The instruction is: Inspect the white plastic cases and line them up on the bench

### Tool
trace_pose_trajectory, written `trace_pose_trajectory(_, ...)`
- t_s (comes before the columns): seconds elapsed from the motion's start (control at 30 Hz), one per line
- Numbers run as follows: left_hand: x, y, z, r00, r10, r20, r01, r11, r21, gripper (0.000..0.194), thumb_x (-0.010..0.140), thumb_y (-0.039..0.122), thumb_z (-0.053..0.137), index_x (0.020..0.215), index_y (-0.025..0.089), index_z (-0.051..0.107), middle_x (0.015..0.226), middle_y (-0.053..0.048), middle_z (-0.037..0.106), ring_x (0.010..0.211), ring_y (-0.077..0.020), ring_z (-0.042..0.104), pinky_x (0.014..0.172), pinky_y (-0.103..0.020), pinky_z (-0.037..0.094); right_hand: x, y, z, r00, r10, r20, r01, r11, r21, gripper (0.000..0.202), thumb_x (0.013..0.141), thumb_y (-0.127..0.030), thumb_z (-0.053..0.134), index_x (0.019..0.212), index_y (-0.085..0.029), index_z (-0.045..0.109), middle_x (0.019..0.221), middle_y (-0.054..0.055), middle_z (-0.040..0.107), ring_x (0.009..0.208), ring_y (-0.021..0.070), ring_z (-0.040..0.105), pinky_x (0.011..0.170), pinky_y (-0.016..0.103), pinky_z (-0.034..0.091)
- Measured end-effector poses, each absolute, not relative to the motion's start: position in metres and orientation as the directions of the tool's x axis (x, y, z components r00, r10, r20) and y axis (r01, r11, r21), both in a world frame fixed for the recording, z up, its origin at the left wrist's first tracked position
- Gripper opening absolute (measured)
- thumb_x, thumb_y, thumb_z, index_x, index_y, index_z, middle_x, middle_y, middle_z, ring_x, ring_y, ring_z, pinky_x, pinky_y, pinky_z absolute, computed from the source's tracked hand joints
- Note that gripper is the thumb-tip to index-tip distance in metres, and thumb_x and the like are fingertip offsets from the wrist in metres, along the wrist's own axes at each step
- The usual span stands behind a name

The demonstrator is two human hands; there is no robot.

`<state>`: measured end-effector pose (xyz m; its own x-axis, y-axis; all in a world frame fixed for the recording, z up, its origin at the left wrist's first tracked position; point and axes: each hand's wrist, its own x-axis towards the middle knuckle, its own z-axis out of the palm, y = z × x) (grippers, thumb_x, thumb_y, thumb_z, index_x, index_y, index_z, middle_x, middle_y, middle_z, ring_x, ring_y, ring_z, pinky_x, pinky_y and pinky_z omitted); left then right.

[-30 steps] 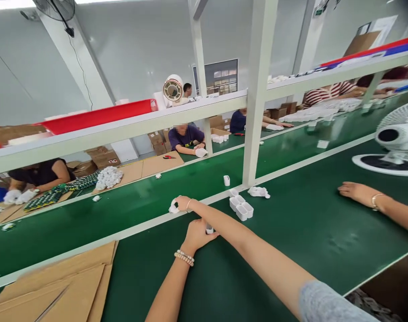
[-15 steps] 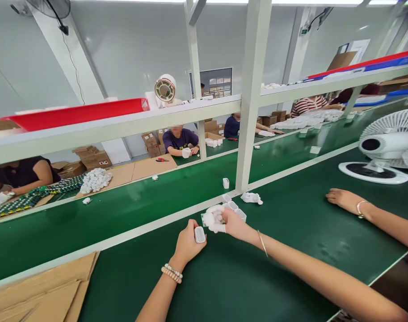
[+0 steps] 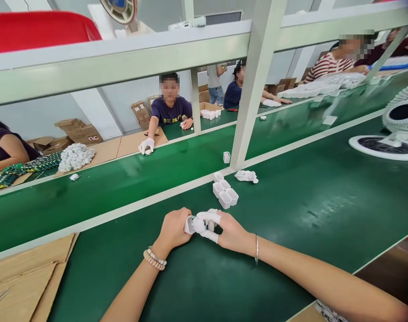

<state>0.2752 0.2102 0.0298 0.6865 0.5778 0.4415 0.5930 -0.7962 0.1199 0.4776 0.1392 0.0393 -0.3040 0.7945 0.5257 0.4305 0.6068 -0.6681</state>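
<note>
My left hand (image 3: 173,228) is wrapped round a small white plastic housing (image 3: 189,225), its open end turned to the right. My right hand (image 3: 233,230), with white coverings on its fingers, grips a rounded white piece with a bit of green circuit board (image 3: 199,225). That piece touches the mouth of the housing; how far inside it reaches I cannot tell. Just beyond my hands stand several open white housings (image 3: 225,199) in a cluster. A crumpled white cloth-like item (image 3: 246,176) lies to their right.
A pale rail and post (image 3: 246,103) stand between my green table and the conveyor belt (image 3: 177,163). On the belt sits a white housing (image 3: 226,157). Cardboard (image 3: 19,277) lies at left, a white fan (image 3: 400,116) at right. Across the belt, a co-worker's gloved hand (image 3: 146,146) reaches over its edge.
My right hand has brought the white piece with the board from beside the cluster to my left hand's housing. Another person's arm at right has left view. A co-worker opposite has reached to the belt.
</note>
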Motion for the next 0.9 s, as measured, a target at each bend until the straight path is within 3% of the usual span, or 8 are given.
trace_pose_trajectory(0.17, 0.2746, 0.2115, 0.0274, 0.688, 0.543, 0.481, 0.583, -0.809, 0.080, 0.014, 0.072, 0.020, 0.052, 0.085, 0.020, 0.047, 0.067, -0.001, 0.059, 0.056, -0.0174, 0.056, 0.053, -0.028, 0.030, 0.4782, 0.1379, 0.0403, -0.291, 0.792, 0.537, 0.460, 0.608, -0.647, 0.031, 0.094, -0.037, 0.054, 0.120, -0.020, 0.060, 0.081, 0.004, 0.059, 0.062, 0.0146, 0.050, 0.060, 0.029, 0.045)
trace_pose_trajectory(0.37, 0.2748, 0.2105, 0.0269, 0.716, 0.569, 0.406, 0.601, -0.797, 0.057, 0.011, 0.074, 0.021, 0.052, 0.085, 0.021, 0.049, 0.070, -0.002, 0.061, 0.058, -0.0172, 0.056, 0.055, -0.029, 0.031, 0.4765, 0.1365, 0.0397, -0.326, 0.789, 0.521, 0.463, 0.614, -0.640, 0.032, 0.095, -0.037, 0.054, 0.121, -0.021, 0.060, 0.080, 0.003, 0.059, 0.063, 0.0153, 0.050, 0.062, 0.029, 0.045)
trace_pose_trajectory(0.9, 0.2772, 0.2077, 0.0329, 0.718, 0.638, 0.278, 0.634, -0.765, 0.117, 0.013, 0.074, 0.022, 0.051, 0.087, 0.020, 0.050, 0.070, -0.002, 0.060, 0.059, -0.0179, 0.056, 0.055, -0.029, 0.032, 0.4740, 0.1324, 0.0371, -0.301, 0.783, 0.545, 0.555, 0.608, -0.567, 0.033, 0.096, -0.034, 0.051, 0.125, -0.019, 0.056, 0.078, 0.003, 0.058, 0.057, 0.0141, 0.052, 0.058, 0.028, 0.045)
